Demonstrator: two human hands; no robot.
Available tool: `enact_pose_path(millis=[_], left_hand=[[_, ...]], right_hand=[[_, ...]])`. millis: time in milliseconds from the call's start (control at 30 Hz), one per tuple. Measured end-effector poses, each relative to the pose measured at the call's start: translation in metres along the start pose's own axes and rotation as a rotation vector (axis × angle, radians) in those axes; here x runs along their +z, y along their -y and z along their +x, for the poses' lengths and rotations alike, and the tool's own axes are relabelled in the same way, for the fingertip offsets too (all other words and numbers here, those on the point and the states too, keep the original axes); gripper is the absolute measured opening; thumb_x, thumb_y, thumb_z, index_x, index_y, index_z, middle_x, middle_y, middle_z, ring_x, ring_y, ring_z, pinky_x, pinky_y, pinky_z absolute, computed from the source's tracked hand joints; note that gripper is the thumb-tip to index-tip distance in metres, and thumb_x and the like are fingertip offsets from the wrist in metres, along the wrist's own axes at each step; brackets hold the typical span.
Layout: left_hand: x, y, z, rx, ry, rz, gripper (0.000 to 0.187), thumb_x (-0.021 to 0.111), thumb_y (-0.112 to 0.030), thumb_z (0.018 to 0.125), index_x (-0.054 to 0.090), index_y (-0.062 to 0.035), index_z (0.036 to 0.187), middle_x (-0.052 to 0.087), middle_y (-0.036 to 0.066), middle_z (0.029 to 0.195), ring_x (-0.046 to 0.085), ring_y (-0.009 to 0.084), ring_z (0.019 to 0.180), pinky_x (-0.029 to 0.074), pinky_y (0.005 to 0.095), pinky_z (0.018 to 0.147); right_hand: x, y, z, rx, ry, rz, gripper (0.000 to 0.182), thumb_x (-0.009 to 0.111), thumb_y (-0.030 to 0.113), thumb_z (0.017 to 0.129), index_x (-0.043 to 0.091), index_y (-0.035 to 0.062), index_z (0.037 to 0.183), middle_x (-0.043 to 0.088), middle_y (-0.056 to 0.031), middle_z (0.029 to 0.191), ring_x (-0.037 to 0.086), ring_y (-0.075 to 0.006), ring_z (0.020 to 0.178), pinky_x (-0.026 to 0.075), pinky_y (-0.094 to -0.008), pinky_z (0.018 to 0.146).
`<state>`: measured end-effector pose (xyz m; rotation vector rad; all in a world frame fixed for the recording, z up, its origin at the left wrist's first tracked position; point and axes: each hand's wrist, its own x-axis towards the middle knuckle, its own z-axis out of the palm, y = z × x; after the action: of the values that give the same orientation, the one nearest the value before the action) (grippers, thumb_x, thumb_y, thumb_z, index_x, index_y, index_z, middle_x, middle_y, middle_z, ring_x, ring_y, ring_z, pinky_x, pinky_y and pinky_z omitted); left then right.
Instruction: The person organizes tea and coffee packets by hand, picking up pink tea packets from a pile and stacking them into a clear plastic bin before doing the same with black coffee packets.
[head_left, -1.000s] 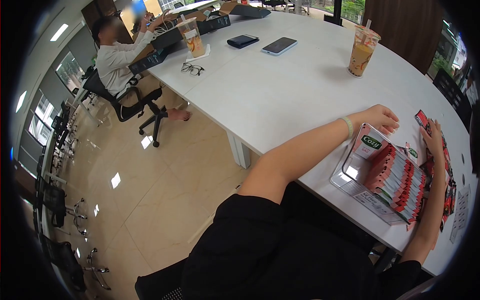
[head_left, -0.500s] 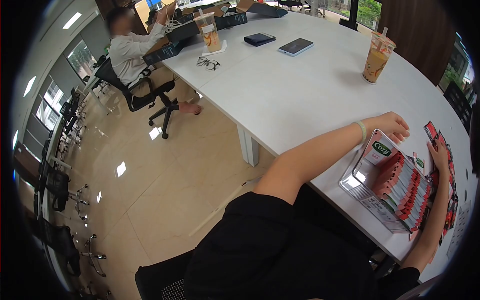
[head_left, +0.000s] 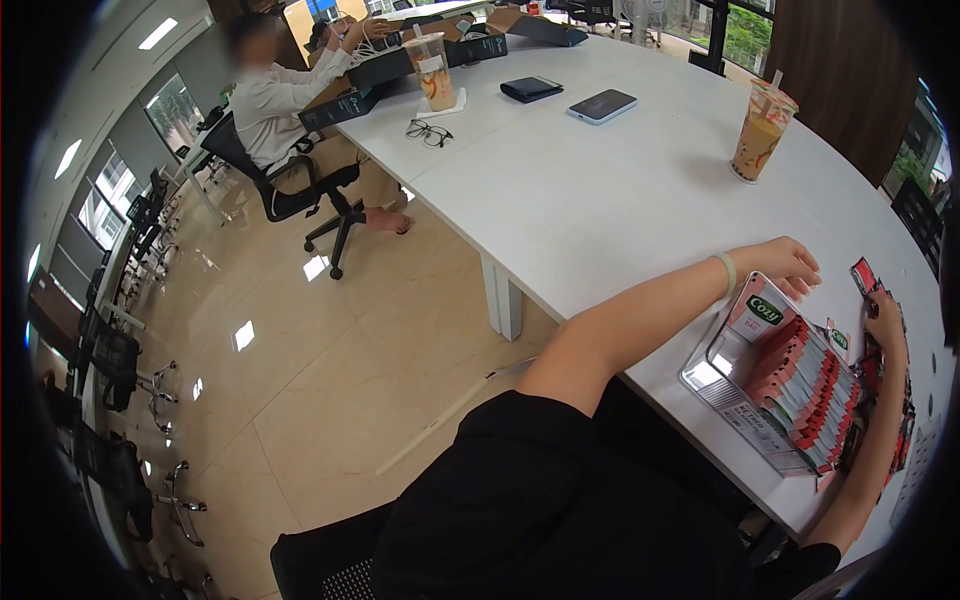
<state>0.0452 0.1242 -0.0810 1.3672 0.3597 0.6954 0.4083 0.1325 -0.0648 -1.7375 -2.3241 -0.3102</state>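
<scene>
A clear plastic box [head_left: 712, 372] stands near the table's front edge and holds a packed row of red and pink sachets [head_left: 812, 385]. A "Cozy" packet [head_left: 762, 306] stands at the box's far end. My left hand [head_left: 785, 262] rests on the table just behind that end, fingers bent down, touching the box's rim and holding nothing. My right hand [head_left: 886, 322] lies flat on loose red sachets [head_left: 864, 275] spread to the right of the box. More loose sachets [head_left: 905, 425] lie beside my right forearm.
An iced drink cup [head_left: 757, 128], a phone [head_left: 601, 105], a dark wallet [head_left: 531, 88], glasses [head_left: 429, 132] and a second cup [head_left: 434, 70] stand farther off on the white table [head_left: 600, 200]. Another person [head_left: 272, 98] sits at its far left corner.
The view has drifted, so everything sits lower and more to the right in the picture. My right hand has slid slightly toward me over the loose sachets. The left hand stays at the box.
</scene>
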Motion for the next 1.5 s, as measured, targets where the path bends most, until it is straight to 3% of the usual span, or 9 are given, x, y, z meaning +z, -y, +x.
enact_pose_path(millis=[333, 667, 933, 1500], left_hand=[[0.001, 0.001, 0.000, 0.006, -0.002, -0.009, 0.051, 0.064, -0.014, 0.077, 0.041, 0.0128, 0.113, 0.054, 0.021, 0.101, 0.058, 0.0262, 0.088, 0.052, 0.0332, 0.073], [-0.001, 0.000, -0.001, 0.017, -0.010, -0.005, 0.052, 0.064, -0.014, 0.076, 0.040, 0.0131, 0.114, 0.055, 0.021, 0.100, 0.058, 0.0259, 0.087, 0.052, 0.0332, 0.073], [-0.004, 0.004, 0.003, 0.012, -0.014, -0.046, 0.049, 0.064, -0.012, 0.076, 0.041, 0.0119, 0.112, 0.055, 0.019, 0.098, 0.058, 0.0245, 0.086, 0.052, 0.0320, 0.071], [-0.002, 0.006, -0.001, 0.027, -0.046, -0.019, 0.043, 0.064, -0.013, 0.076, 0.046, 0.0091, 0.108, 0.057, 0.016, 0.094, 0.059, 0.0205, 0.082, 0.052, 0.0294, 0.070]], right_hand=[[0.011, 0.008, -0.005, -0.038, -0.127, -0.141, 0.044, 0.046, -0.011, 0.060, 0.053, 0.0019, 0.101, 0.053, -0.0204, 0.095, 0.051, -0.0376, 0.090, 0.042, -0.0407, 0.077], [-0.002, 0.023, -0.007, 0.048, -0.063, -0.062, 0.043, 0.046, -0.010, 0.059, 0.054, 0.0015, 0.099, 0.055, -0.0189, 0.092, 0.051, -0.0359, 0.089, 0.042, -0.0406, 0.077], [0.016, 0.027, -0.014, 0.002, -0.240, -0.272, 0.031, 0.042, -0.005, 0.070, 0.053, 0.0044, 0.097, 0.055, -0.0185, 0.094, 0.054, -0.0358, 0.085, 0.043, -0.0421, 0.073], [0.021, 0.025, -0.012, 0.046, -0.169, -0.322, 0.028, 0.044, 0.001, 0.075, 0.053, 0.0055, 0.101, 0.054, -0.0182, 0.098, 0.055, -0.0356, 0.083, 0.044, -0.0419, 0.071]])
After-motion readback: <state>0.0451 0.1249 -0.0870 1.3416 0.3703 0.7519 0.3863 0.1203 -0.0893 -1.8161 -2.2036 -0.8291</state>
